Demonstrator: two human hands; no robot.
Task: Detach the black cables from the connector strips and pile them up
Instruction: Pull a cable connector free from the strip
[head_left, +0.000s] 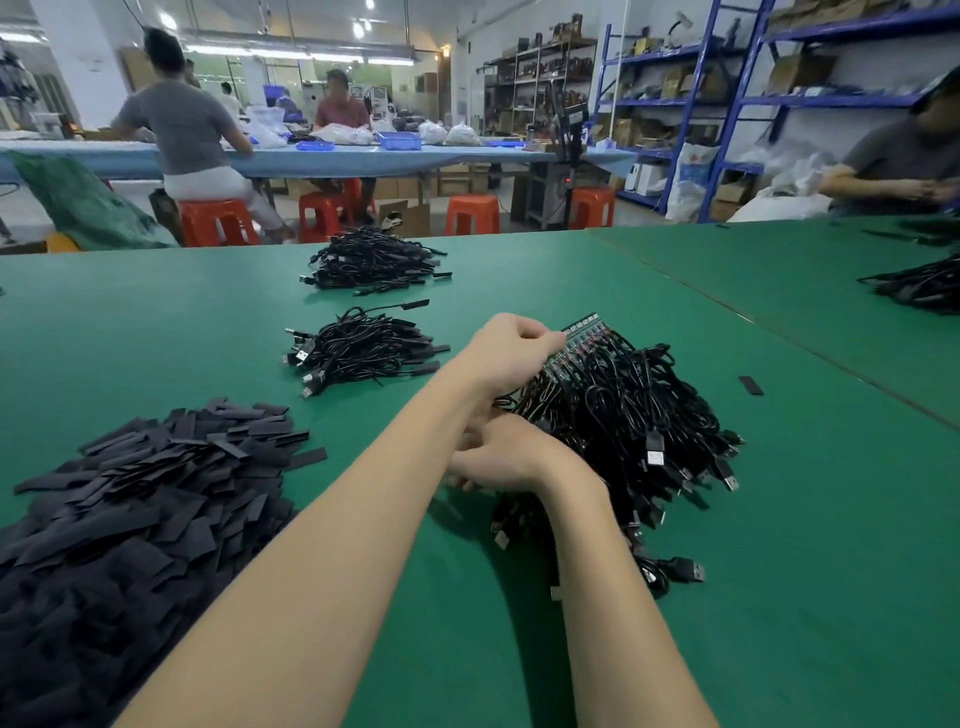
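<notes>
A worker's left hand (511, 345) pinches the near end of a green connector strip (576, 343), fingers curled round its edge, holding it tilted above a large tangle of black cables (639, 431) that hang from the strip and spill onto the green table (805, 519); the right hand (501, 457), lower and just beside the same tangle, has its fingers curled among the cable ends at the tangle's left edge, though what exactly they grip is hidden behind the hand. USB plugs (680, 569) stick out of the tangle on the side nearest the camera. To the left of the tangle, a small pile of detached cables (363, 351) lies on the table, and beyond that pile, farther from the worker, sits a second cable pile (374, 260). Well to the left of the tangle and closer to the camera spreads a broad heap of flat black strips (130, 509). A single black strip (751, 385) lies alone to the tangle's right. Far to the right, at the table's edge, another bundle of cables (919, 283) rests before a seated person (904, 156). Beyond the table, two people sit at a blue workbench (363, 158) on orange stools (218, 221), with blue shelving (727, 98) behind
</notes>
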